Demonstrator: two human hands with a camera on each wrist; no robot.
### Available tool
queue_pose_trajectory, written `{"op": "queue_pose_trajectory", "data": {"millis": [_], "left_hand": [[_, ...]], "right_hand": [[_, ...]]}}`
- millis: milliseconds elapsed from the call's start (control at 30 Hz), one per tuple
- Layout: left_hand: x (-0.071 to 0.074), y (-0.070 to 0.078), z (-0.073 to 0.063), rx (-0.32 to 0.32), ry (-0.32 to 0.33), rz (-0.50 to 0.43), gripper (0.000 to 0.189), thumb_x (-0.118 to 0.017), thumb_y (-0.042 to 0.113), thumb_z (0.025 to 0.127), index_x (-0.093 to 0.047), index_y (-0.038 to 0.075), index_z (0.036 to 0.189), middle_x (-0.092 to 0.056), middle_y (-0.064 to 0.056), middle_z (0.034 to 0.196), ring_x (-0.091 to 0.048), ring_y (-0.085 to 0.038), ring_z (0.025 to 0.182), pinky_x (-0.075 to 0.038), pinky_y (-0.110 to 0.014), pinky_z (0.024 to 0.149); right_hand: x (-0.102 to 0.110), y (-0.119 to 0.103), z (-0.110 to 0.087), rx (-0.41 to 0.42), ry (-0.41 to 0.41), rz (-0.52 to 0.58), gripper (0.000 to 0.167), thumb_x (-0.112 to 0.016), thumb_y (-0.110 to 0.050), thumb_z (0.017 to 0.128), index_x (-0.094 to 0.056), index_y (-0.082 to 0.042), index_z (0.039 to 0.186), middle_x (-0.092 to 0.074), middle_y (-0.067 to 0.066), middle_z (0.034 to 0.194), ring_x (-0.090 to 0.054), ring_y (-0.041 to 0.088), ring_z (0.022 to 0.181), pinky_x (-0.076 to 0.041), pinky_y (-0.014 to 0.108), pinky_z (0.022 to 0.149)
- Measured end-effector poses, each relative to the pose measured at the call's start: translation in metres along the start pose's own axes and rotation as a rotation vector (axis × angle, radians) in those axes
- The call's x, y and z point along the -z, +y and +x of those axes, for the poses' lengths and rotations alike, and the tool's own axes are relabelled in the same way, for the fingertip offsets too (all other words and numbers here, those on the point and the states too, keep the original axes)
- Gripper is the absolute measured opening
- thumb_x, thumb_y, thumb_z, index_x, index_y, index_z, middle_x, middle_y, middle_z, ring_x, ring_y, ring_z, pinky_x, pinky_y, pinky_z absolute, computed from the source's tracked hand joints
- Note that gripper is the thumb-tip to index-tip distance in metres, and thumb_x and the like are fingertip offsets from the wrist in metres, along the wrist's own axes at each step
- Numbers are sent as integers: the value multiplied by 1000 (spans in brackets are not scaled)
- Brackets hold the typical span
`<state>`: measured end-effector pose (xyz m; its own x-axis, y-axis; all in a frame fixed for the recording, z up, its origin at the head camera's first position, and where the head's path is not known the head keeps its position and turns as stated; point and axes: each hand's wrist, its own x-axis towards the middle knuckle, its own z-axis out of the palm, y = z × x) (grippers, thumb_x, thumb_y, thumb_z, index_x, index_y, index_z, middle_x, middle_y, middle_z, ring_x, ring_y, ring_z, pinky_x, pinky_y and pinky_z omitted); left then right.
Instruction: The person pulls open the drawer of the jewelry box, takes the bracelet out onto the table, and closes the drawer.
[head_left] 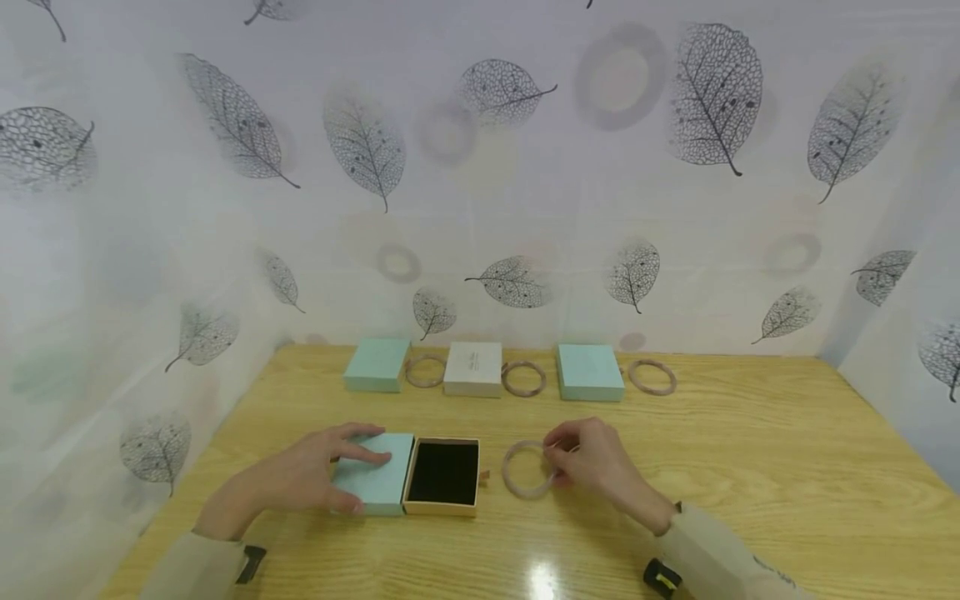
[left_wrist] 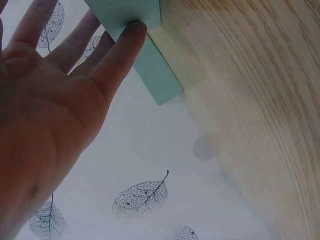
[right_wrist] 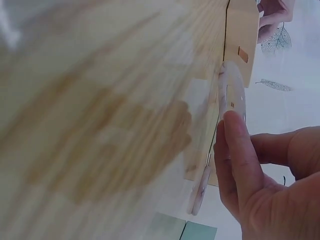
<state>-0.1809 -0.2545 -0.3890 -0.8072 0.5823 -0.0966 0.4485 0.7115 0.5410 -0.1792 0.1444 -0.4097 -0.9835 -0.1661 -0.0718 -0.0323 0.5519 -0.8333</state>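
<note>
My left hand (head_left: pixel 300 479) rests on a mint-green box sleeve (head_left: pixel 381 479), its fingers spread over the top and the thumb at the near edge. In the left wrist view, a fingertip touches the side of that green sleeve (left_wrist: pixel 125 12). Against the sleeve's right side sits a drawer-style box tray (head_left: pixel 477 492) with a black lining and a small tan pull tab (head_left: pixel 484 475). To the right, my right hand (head_left: pixel 596 458) pinches the right side of a pale, translucent bangle (head_left: pixel 510 479). From the right wrist view, the bangle (right_wrist: pixel 240 90) is tilted at the fingertips, with the tray's side beyond it.
Along the back stand a mint box (head_left: pixel 377 364), a white box (head_left: pixel 473 367) and another mint box (head_left: pixel 589 372). Right of each lies a bangle: one (head_left: pixel 425 384), a second (head_left: pixel 524 392) and a third (head_left: pixel 652 392). A leaf-print curtain (head_left: pixel 480 192) borders the wooden table (head_left: pixel 750 450).
</note>
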Motion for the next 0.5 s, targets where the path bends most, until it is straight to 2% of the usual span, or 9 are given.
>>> {"op": "queue_pose_trajectory", "data": {"millis": [367, 500], "left_hand": [[0, 2, 0, -5, -6, 4, 61, -86, 45, 77, -70, 27, 133, -47, -12, 157, -40, -48, 144, -40, -70, 108], [-1, 1, 0, -11, -4, 6, 61, -86, 45, 78, -70, 27, 133, -47, -12, 157, -41, -48, 143, -43, -68, 107]], "right_hand": [[2, 5, 0, 5, -49, 9, 16, -67, -3, 94, -73, 5, 106, -75, 11, 90, -71, 16, 68, -60, 25, 58], [3, 5, 0, 11, -61, 8, 17, -68, -5, 94, -74, 6, 106, -75, 10, 89, -71, 16, 68, -60, 25, 58]]}}
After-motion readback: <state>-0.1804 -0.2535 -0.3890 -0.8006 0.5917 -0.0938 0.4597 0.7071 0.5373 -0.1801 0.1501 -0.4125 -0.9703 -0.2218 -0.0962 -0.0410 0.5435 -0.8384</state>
